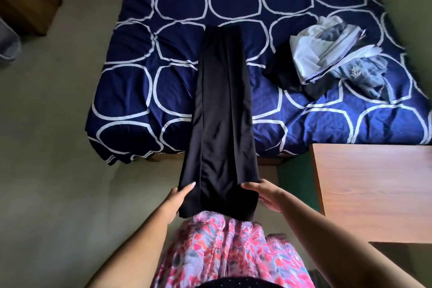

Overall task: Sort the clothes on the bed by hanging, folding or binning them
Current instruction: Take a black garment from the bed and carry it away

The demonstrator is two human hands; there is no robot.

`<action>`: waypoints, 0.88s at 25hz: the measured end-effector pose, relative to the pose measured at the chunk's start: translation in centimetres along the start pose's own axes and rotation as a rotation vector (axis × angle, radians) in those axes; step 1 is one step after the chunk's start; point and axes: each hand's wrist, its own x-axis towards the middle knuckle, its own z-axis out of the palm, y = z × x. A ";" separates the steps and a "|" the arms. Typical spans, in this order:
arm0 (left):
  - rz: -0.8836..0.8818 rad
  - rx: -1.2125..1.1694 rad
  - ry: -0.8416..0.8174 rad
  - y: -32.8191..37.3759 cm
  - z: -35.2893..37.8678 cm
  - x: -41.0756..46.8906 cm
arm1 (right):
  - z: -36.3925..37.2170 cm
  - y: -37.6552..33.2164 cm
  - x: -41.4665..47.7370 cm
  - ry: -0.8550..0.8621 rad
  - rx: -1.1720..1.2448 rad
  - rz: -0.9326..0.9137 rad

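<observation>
Two hands pinch trousers (219, 100) at near end, left hand (180, 196), right hand (264, 194); best keep edges level, fold flat onto bed (140, 89).

Left hand (176, 202): its fingers are under the black garment (219, 105), so we see only the thumb on top. Right hand (266, 195): fingertips vanish behind the same end. Trousers or skirt, we can't tell. Far beyond the right fingers, a dark item (280, 70) is mostly buried under white cloth (311, 54), and the motif on the denim piece (364, 72) is too small to read. Outward of the right fingers, the wooden table (374, 182) is cut by the frame edge. Far left of the left fingers, a grey object (7, 42) is cut off and unidentifiable.
</observation>
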 end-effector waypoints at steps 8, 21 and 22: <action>-0.016 -0.016 -0.080 -1.5 -2.7 -3.2 | 1.7 3.8 -4.2 0.201 0.065 0.008; 0.315 0.136 -0.221 0.2 -3.8 -7.4 | 6.2 5.8 -10.5 0.557 -0.094 -0.369; 0.345 0.162 -0.242 0.5 -4.0 -7.6 | 6.1 5.4 -10.8 0.569 -0.156 -0.372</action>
